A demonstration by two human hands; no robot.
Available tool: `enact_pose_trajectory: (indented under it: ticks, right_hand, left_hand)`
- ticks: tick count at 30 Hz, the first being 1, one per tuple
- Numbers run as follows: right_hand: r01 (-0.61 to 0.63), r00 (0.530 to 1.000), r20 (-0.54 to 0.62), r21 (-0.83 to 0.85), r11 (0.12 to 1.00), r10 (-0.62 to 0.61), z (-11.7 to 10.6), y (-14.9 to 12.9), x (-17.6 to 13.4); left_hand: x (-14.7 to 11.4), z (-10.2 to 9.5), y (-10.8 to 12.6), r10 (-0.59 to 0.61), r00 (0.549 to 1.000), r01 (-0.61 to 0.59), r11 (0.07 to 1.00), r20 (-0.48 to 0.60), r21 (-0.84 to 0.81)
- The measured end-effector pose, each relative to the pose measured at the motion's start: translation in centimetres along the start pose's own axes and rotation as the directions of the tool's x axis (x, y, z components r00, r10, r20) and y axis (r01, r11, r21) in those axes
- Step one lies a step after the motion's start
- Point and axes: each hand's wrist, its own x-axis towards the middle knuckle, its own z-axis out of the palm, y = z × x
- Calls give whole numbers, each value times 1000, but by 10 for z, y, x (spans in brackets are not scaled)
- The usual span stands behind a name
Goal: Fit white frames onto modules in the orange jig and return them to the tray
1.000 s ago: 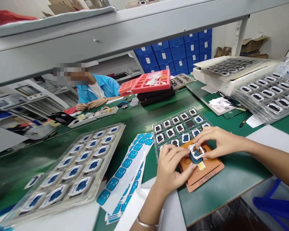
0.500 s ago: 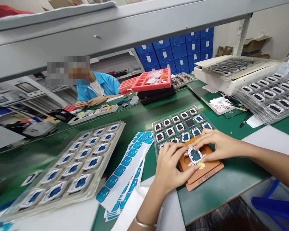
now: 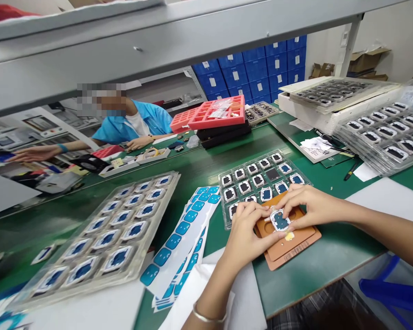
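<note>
Pressing from both sides, the person's left hand (image 3: pixel 248 231) and right hand (image 3: pixel 308 206) pinch a small white-framed part with a blue film face (image 3: pixel 280 220), which lies flat on the orange-brown fixture plate (image 3: pixel 289 245) at the near edge of the green workbench (image 3: pixel 199 169). The left thumb and forefinger grasp the part's left edge, while the right fingertips bear on its far and right edges; neither hand is closed into a fist. A silver bracelet (image 3: pixel 206 316) circles the left wrist. Just behind the fixture plate, touching it, sits a clear blister tray (image 3: pixel 261 183) holding rows of similar frames, some dark-faced and some blue. Left of the hands lie white liner sheets with blue stickers (image 3: pixel 182 238), overlapping one another, and farther left a larger clear tray of blue-faced frames (image 3: pixel 106 233). Across the bench a red compartment tray (image 3: pixel 209 114) rests on a black stack, and a co-worker in a blue shirt (image 3: pixel 137 123) sits with one arm stretched out to the side. Stacked trays (image 3: pixel 382 133) stand at the right.
</note>
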Motion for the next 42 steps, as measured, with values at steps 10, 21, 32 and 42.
enact_pose_trajectory:
  ticks: [10, 21, 32, 42]
  right_hand:
    - [-17, 999, -44, 57, 998, 19, -3, 4, -1]
    - [-165, 981, 62, 769, 617, 185, 4, 29, 3]
    - [-167, 962, 78, 927, 336, 262, -2, 44, 5]
    - [-214, 956, 105, 889, 406, 273, -7, 44, 3]
  left_hand:
    - [-5, 12, -4, 60, 998, -61, 998, -33, -25]
    - [-3, -6, -14, -19, 993, 22, 999, -115, 28]
    - [3, -42, -84, -454, 793, 572, 785, -406, 237]
    - [1, -39, -104, -713, 593, 800, 473, -373, 369]
